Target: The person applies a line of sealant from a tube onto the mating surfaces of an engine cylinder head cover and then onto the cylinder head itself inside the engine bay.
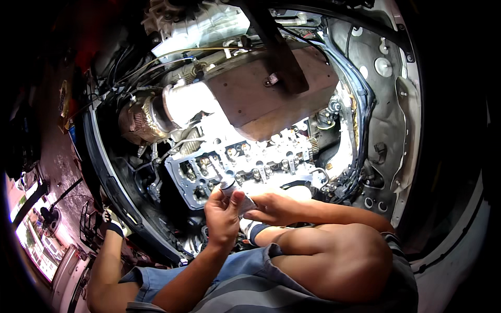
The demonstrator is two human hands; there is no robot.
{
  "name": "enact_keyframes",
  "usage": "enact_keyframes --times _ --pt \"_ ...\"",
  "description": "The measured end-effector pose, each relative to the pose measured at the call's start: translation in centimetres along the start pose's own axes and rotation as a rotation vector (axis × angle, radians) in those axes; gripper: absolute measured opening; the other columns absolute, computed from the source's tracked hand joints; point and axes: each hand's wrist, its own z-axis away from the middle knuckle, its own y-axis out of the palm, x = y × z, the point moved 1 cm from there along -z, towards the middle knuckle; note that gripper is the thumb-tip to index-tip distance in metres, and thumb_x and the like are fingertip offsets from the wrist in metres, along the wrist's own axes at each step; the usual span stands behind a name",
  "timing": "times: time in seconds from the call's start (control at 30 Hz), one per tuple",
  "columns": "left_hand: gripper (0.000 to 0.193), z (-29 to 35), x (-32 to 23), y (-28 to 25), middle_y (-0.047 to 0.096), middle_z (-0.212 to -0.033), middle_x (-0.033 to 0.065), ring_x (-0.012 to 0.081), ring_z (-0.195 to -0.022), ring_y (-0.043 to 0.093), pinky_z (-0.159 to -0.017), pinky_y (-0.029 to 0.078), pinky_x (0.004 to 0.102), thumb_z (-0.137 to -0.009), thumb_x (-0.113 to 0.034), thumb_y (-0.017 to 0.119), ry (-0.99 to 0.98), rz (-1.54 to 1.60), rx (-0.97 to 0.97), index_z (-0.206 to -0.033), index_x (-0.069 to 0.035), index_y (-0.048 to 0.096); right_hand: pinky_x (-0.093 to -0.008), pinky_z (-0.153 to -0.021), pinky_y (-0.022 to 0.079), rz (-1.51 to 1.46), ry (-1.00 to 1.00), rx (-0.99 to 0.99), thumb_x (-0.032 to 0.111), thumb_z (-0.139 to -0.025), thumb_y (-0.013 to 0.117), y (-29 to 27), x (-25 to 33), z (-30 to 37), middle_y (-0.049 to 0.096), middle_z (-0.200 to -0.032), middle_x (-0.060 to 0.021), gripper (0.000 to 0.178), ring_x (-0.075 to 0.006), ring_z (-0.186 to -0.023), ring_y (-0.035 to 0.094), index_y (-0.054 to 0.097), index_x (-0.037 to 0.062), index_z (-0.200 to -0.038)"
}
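Over the near edge of the opened engine, my left hand (223, 214) is closed around the upper part of a pale squeeze tube (247, 204), thumb up along it. A narrow light tip seems to point from it toward the engine, but glare blurs it. My right hand (271, 208) comes in from the right and is closed on the tube's lower end. Just beyond both hands lies the bare cylinder head (195, 175), bright metal with a flat rim, round bores and rows of valve parts. Strong light washes out much of its middle.
A brown flat-sided cover (271, 86) stands behind the cylinder head, with a dark bar across it. To its left are a rusty round exhaust part (140, 121) and hoses. A blue-grey wiring bundle (360, 94) runs down the right. My bent knee (360, 255) is close to my right forearm.
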Motion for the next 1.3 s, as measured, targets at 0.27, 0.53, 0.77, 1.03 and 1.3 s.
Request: enact_keyframes --times 0.27,0.53,0.77,1.03,1.3 --pt "0.017 1.0 -2.1 -1.4 0.058 -0.082 0.0121 0.0180 -0.077 0.059 -0.069 0.047 0.0323 -0.090 -0.010 0.056 0.046 -0.603 0.173 -0.100 0.001 0.047 -0.0378 -0.065 0.048 -0.153 -0.005 0.042 0.013 -0.090 0.054 -1.1 0.9 -2.1 0.061 -0.076 -0.0163 0.015 -0.0346 -0.071 0.060 0.057 0.0015 -0.100" --pt "0.022 3.1 -3.6 -5.6 0.057 -0.074 0.0134 0.0223 -0.067 0.057 -0.063 0.044 0.0338 -0.093 -0.019 0.049 0.320 -0.689 0.152 -0.095 0.003 0.054 -0.0355 -0.052 0.040 -0.163 0.074 0.242 0.015 -0.089 0.054 1.1 4.1 -4.5 0.055 -0.062 -0.0109 0.020 -0.0183 -0.055 0.054 0.052 0.0009 -0.103" --pt "0.020 2.5 -1.8 -5.5 0.058 -0.070 0.0055 0.0083 -0.063 0.049 -0.056 0.041 0.0271 -0.091 -0.013 0.046 0.135 -0.317 0.172 -0.095 0.003 0.057 -0.0303 -0.051 0.039 -0.308 -0.049 0.091 0.016 -0.092 0.050 2.8 2.2 -4.8 0.055 -0.061 -0.0065 0.017 -0.0110 -0.054 0.047 0.056 0.0001 -0.094" --pt "0.026 1.8 -2.7 -5.5 0.055 -0.067 -0.0002 0.0044 -0.065 0.046 -0.056 0.039 0.0233 -0.097 -0.019 0.046 0.096 -0.256 0.171 -0.094 0.002 0.060 -0.0236 -0.049 0.033 -0.422 0.097 0.151 0.019 -0.094 0.051 2.4 2.9 -5.5 0.047 -0.062 0.0011 0.022 -0.0038 -0.058 0.038 0.057 -0.0012 -0.089" --pt "0.023 1.2 -2.5 -5.7 0.054 -0.063 0.0020 0.0061 -0.061 0.046 -0.055 0.041 0.0244 -0.096 -0.015 0.048 0.210 -0.301 0.218 -0.094 0.004 0.060 -0.0269 -0.056 0.041 -0.299 0.075 0.162 0.019 -0.095 0.049 2.3 1.9 -5.1 0.054 -0.066 -0.0042 0.023 -0.0067 -0.063 0.044 0.058 -0.0026 -0.097"
